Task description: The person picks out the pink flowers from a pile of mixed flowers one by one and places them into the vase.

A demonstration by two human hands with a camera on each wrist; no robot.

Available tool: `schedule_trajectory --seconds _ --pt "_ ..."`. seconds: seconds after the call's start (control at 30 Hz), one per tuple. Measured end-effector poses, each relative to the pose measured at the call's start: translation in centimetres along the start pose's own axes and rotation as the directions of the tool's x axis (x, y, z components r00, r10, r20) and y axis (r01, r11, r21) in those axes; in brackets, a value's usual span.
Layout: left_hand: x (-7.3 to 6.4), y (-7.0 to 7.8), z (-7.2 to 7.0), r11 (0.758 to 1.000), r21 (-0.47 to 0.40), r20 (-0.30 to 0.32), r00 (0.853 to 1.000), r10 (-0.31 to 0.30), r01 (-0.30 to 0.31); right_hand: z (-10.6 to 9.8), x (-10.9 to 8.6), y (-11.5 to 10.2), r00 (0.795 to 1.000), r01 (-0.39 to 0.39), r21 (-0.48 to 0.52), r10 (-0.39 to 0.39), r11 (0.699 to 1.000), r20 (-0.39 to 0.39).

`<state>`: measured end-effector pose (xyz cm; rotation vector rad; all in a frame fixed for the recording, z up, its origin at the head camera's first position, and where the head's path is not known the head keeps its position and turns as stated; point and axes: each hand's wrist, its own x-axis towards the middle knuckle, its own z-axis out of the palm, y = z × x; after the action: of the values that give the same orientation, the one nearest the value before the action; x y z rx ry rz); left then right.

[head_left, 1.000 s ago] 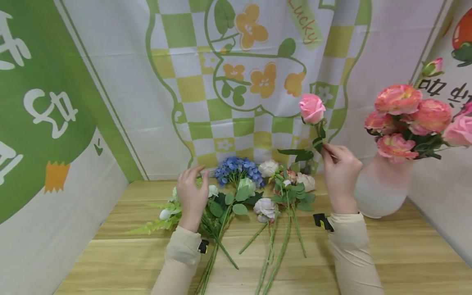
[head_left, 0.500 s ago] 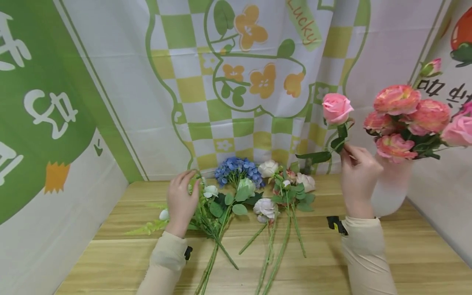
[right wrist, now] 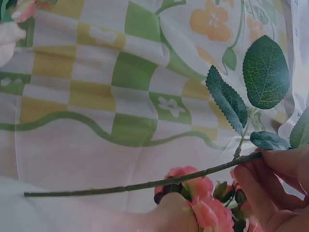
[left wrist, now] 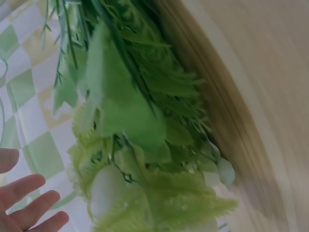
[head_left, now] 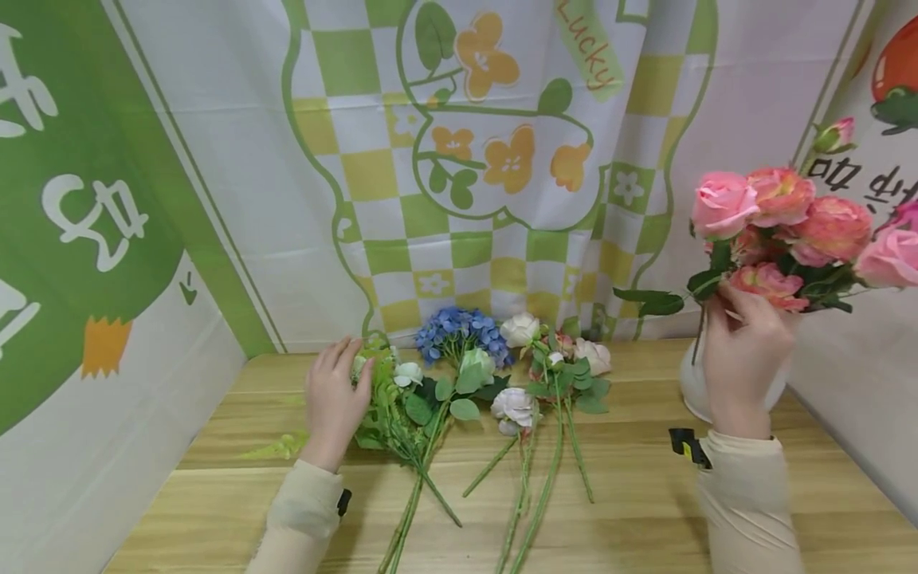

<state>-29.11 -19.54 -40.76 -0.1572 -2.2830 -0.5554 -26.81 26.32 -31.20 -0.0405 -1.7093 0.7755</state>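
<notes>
My right hand pinches the stem of a pink rose just under its leaves. The rose's bare stem runs outside a white-and-pink vase, and its bloom overlaps the coral-pink flowers standing in that vase. Part of the vase is hidden by my right hand. At the left, my left hand lies over a bunch of greenery with white blooms. In the left wrist view its fingers are spread beside the light-green leaves, holding nothing.
A blue hydrangea and a pale green rose lie on the wooden table. Right of them are white and pale pink roses with long stems toward the front edge. A printed curtain hangs behind.
My right hand has carried the pink rose rightward to the vase's flowers. My left hand has slid left and slightly down over the greenery. The other flowers on the table stay put.
</notes>
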Motion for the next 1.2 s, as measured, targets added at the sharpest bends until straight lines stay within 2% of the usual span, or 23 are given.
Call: schedule_trajectory --seconds 0.17,0.47,0.7,0.83,1.07,1.2 --pt "-0.3 -0.5 -0.1 0.999 0.037 0.023 0.999 0.022 -0.023 -1.0 0.7 0.6 0.999 -0.054 -0.008 0.054 0.999 -0.003" --pt "-0.7 -1.2 -0.5 0.998 0.060 0.138 0.990 0.004 -0.012 -2.1 2.6 0.8 0.990 -0.122 -0.063 0.116 0.991 -0.084" --pt "-0.9 -2.0 -0.8 0.997 0.077 0.173 0.985 -0.009 -0.004 -2.7 3.8 1.0 0.990 -0.069 -0.069 0.060 0.995 -0.127" --pt "-1.1 -2.4 -0.9 0.996 0.086 0.166 0.986 -0.008 -0.006 -3.2 4.1 1.0 0.990 -0.042 -0.067 0.033 0.997 -0.137" --pt "-1.1 -3.0 -1.5 0.996 0.090 0.155 0.988 -0.021 0.007 -3.8 4.8 0.9 0.989 -0.047 -0.095 0.033 0.994 -0.144" --pt "-1.0 -3.2 -1.8 0.995 0.094 0.162 0.986 -0.036 0.021 -4.0 5.4 0.7 0.991 0.014 -0.072 -0.023 0.997 -0.133"
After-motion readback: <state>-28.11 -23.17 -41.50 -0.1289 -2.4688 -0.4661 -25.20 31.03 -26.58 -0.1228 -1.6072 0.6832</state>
